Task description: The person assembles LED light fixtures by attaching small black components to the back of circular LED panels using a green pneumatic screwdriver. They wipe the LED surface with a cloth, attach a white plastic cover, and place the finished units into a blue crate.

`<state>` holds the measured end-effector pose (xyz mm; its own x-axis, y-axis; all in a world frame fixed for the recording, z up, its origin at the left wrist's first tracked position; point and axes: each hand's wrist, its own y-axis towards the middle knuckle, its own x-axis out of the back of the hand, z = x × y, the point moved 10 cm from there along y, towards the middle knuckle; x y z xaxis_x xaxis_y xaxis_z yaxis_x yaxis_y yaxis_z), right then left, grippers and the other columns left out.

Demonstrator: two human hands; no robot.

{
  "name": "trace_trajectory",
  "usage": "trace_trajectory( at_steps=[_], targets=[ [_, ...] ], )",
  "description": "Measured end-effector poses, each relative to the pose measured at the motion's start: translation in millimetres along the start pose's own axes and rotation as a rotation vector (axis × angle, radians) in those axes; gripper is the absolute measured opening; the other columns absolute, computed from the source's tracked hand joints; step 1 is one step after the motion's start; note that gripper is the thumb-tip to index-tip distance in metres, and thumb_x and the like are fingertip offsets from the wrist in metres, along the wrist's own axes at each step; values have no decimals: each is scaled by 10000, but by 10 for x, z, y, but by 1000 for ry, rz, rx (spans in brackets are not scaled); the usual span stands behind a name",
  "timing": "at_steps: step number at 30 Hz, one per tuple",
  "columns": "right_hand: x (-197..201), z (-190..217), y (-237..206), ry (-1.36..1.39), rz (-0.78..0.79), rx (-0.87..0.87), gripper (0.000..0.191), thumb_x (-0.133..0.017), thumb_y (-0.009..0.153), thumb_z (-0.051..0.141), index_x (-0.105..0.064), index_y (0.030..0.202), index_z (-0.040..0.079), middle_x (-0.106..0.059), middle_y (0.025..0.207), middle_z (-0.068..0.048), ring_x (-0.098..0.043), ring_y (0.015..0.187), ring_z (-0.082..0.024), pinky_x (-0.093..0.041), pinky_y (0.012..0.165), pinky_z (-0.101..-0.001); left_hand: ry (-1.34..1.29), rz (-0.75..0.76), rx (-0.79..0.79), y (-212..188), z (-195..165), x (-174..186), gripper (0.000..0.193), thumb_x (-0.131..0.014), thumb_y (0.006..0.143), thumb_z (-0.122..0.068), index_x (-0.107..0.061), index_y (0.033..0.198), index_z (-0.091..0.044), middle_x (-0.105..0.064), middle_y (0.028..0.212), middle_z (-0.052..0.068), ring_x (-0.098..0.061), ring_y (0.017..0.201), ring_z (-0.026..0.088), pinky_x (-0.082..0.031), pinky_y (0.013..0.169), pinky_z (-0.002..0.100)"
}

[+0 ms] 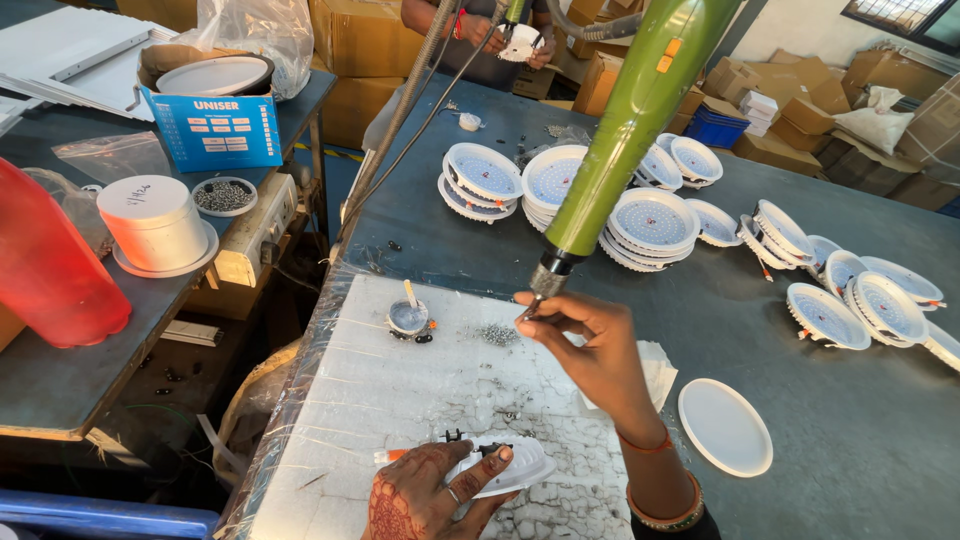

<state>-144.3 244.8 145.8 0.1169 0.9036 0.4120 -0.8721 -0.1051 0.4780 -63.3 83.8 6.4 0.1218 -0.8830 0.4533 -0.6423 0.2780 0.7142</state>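
the screwdriver [625,130] is showing bright green with an orange tab and a grey metal tip. the left hand [425,495] is wearing dark reddish henna patterning. the lamp [505,465] under it is showing white. the right hand [590,345] is wearing orange and gold bangles [660,495]. the mat [400,400] is looking white and speckled. the table [860,430] is showing dark blue-grey. the box [210,125] is showing blue. the bottle [50,270] is glowing red.

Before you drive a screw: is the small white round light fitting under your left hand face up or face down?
Cannot tell: the left hand covers most of the small white round light fitting, showing only its rim.
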Motion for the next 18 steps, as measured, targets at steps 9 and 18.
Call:
trace_trajectory(
  at_steps=[9,18],
  targets=[
    [338,-42,39,-199,-113,2,191,-772,873,31,-730,1038,-55,-795,1122,-101,-716,829,-80,-616,765,-263,-24,27,-18,-39,50,-57,525,-950,679,-468,-793,1151,-297,-760,895,193,-782,874,325,-639,685,461],
    [349,-545,253,146,-246,27,236,-769,882,-5,-725,1109,-47,-765,1155,-110,-704,916,-95,-591,827,-251,-29,-114,1,-111,89,-68,521,-951,630,-453,-800,1115,-337,-767,875,173,-787,877,285,-633,710,435]
  ],
)
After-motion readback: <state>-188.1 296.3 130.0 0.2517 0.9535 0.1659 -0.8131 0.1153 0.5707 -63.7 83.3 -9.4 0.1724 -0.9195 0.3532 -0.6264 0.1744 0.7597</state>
